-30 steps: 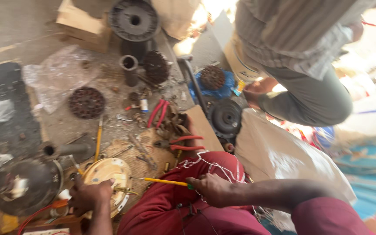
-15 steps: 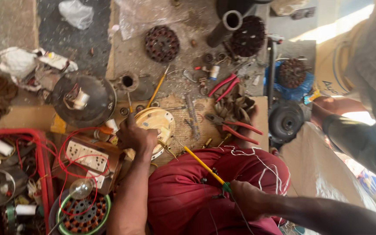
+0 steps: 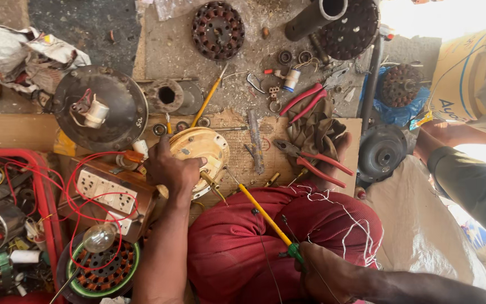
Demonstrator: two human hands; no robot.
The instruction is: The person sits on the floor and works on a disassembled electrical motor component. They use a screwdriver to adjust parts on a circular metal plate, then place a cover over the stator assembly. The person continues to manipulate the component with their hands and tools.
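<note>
Left hand on cream disc, right hand gripping yellow screwdriver.
Left hand [image 3: 169,169] lies palm-down, fingers curled over the cream disc [image 3: 201,153] on the cardboard. Right hand [image 3: 328,276] is closed around the screwdriver [image 3: 262,214] above the lap; its shaft runs diagonally, tip toward the disc.

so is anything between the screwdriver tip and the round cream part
Nothing visible. The screwdriver, in the right hand, runs clear over the red cloth to the cream part, which the left hand holds.
</note>
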